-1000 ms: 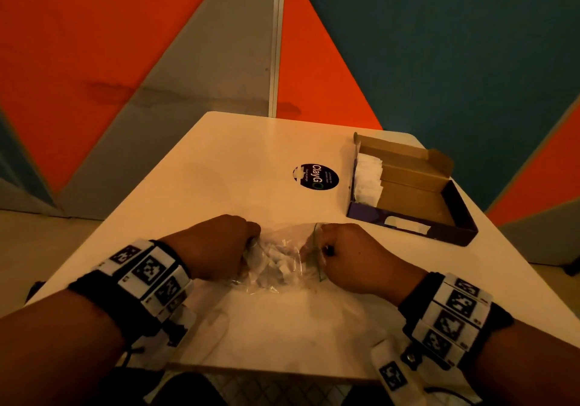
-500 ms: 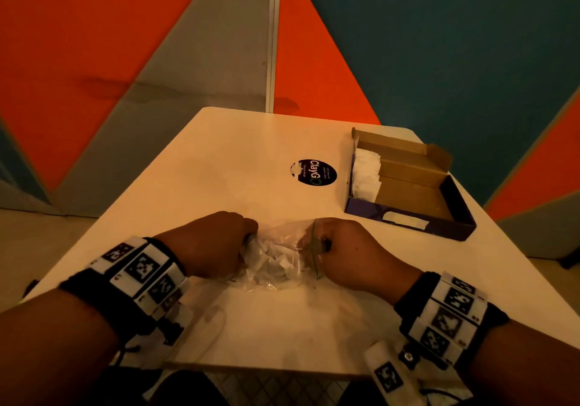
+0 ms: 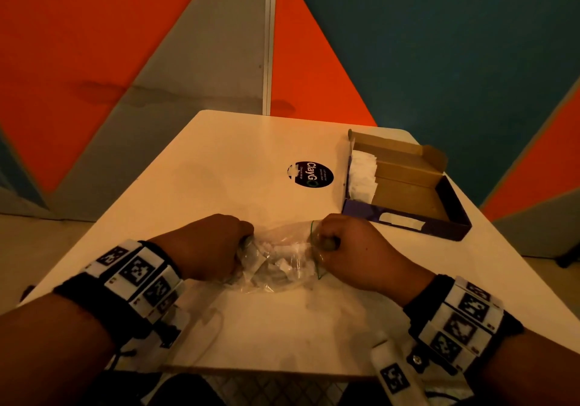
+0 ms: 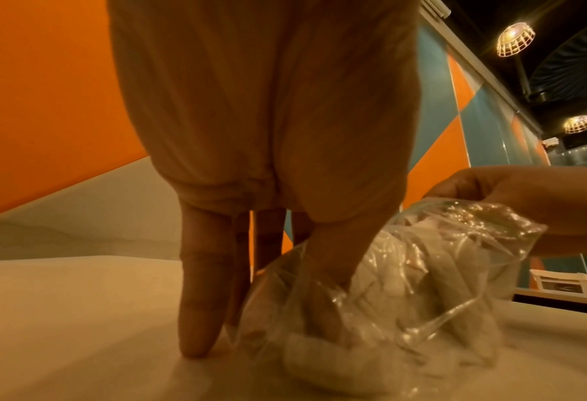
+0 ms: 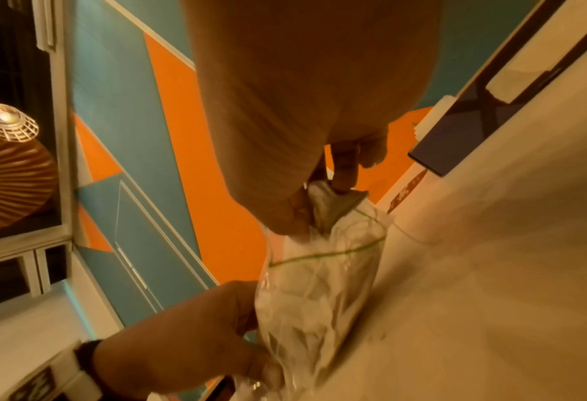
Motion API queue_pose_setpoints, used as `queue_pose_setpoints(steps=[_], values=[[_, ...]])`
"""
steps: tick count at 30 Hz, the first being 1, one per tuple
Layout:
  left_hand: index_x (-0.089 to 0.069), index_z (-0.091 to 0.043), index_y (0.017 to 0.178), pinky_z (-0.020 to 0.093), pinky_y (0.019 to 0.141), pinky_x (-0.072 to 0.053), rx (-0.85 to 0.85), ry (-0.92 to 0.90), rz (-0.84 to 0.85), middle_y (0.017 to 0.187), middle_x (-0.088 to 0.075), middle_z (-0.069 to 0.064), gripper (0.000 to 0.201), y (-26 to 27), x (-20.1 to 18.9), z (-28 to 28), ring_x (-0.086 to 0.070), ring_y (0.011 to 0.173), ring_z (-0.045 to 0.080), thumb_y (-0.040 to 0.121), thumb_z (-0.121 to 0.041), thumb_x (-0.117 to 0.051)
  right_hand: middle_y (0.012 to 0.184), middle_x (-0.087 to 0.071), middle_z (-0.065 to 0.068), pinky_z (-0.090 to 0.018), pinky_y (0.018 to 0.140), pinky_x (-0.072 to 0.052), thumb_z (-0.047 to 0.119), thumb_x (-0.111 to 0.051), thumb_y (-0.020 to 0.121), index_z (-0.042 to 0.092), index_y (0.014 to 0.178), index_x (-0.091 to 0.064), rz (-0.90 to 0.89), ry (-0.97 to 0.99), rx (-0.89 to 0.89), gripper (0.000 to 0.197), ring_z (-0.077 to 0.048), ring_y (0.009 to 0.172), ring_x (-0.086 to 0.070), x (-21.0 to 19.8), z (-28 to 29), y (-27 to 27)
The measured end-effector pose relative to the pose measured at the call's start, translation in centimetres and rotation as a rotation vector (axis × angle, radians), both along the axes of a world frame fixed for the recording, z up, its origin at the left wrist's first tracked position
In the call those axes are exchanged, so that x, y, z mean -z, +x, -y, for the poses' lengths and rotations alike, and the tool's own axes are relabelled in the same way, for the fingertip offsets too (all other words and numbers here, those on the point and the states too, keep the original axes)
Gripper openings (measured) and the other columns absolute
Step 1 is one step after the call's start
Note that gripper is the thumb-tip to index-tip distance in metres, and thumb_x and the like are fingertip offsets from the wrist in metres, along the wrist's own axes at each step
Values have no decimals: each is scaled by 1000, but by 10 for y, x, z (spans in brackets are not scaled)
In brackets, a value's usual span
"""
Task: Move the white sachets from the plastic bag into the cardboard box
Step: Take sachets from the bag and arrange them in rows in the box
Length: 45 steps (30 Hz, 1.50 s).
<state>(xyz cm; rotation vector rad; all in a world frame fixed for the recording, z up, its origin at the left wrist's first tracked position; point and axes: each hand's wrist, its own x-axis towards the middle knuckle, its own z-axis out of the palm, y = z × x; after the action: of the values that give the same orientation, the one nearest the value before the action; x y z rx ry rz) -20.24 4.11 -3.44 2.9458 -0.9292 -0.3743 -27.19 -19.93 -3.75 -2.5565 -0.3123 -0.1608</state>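
Observation:
A clear plastic bag (image 3: pixel 282 259) with several white sachets (image 4: pixel 402 274) in it lies on the white table (image 3: pixel 232 160) near its front edge. My left hand (image 3: pixel 243 244) grips the bag's left end, thumb pressed into the film (image 4: pixel 333 260). My right hand (image 3: pixel 323 244) pinches the bag's mouth by the green zip line (image 5: pixel 323 253). The open cardboard box (image 3: pixel 414 198) stands at the right, beyond my right hand, with white sachets (image 3: pixel 362 171) stacked along its left side.
A round black sticker (image 3: pixel 310 174) is on the table between the bag and the box. The table's far half holds nothing else. Orange, grey and teal wall panels stand behind it. The table's front edge is just below my wrists.
Both hands stay on the bag at the same spot on the table. Only the head view has shifted a little.

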Motion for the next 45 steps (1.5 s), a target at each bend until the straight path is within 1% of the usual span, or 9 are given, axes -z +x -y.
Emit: queue_pose_setpoints(steps=[5, 12, 17, 21, 26, 29, 32, 37, 45], values=[[-59, -23, 111, 26, 76, -43, 0, 3, 4, 108, -62, -3, 30, 1, 0, 0, -57, 94, 16, 83, -29, -67, 82, -62, 18, -11, 65, -41, 27, -75, 82, 26, 87, -75, 61, 77, 114, 5, 2, 73, -58, -11, 21, -10], [-55, -29, 123, 30, 88, -51, -32, -49, -62, 118, -63, -6, 40, 3, -5, -6, -60, 101, 14, 84, -33, -66, 85, -71, 17, -30, 73, -57, 34, -72, 84, 40, 85, -72, 25, 285, 311, 6, -9, 79, -67, -26, 48, -21], [-36, -36, 142, 26, 94, -49, -92, -90, -181, 133, -54, -10, 66, -2, -23, -10, -57, 109, 10, 86, -45, -69, 78, -71, 18, -25, 71, -57, 32, -74, 82, 41, 79, -71, 52, 437, 321, 10, -3, 74, -67, -26, 51, -26], [-56, -39, 122, 19, 75, -43, -111, -423, 97, 121, -58, -15, 46, -21, -49, 13, -57, 100, 5, 81, -58, -67, 81, -72, 20, -21, 70, -55, 30, -74, 81, 41, 81, -72, 58, 504, 295, 11, 1, 77, -67, -28, 41, -26], [-65, -35, 101, 15, 64, -40, -161, -713, 25, 98, -60, -20, 35, -42, -57, 61, -57, 86, -4, 77, -59, -71, 88, -74, 17, -23, 74, -56, 24, -75, 81, 31, 90, -77, 76, 641, 278, 11, -1, 82, -68, -29, 26, -24], [-68, -30, 90, 23, 60, -45, -224, -867, -121, 82, -65, -14, 28, -38, -44, 76, -58, 66, 0, 77, -53, -76, 87, -75, 13, -24, 72, -56, 19, -75, 82, 30, 89, -77, 93, 709, 268, 13, -5, 81, -70, -29, 23, -25], [-66, -33, 93, 38, 69, -58, -253, -1007, -242, 92, -68, -10, 26, -38, -35, 81, -67, 74, 13, 75, -46, -80, 85, -76, 9, -24, 71, -55, 14, -74, 82, 30, 84, -77, 84, 787, 269, 17, -8, 80, -71, -30, 22, -27], [-67, -18, 82, 28, 59, -48, -231, -1140, -275, 78, -69, 5, 16, -36, -34, 83, -57, 61, 9, 81, -29, -78, 87, -75, 9, -28, 70, -58, 19, -68, 87, 31, 88, -77, 92, 813, 271, 15, -12, 79, -69, -31, 22, -28], [-67, -10, 81, 40, 78, -58, -286, -1498, -423, 80, -73, 13, 9, -27, -38, 70, -72, 81, 29, 80, -3, -73, 84, -72, 13, -37, 64, -62, 2, -63, 90, 30, 116, -52, 60, 982, 281, 40, -24, 71, -74, -37, 25, -22]])
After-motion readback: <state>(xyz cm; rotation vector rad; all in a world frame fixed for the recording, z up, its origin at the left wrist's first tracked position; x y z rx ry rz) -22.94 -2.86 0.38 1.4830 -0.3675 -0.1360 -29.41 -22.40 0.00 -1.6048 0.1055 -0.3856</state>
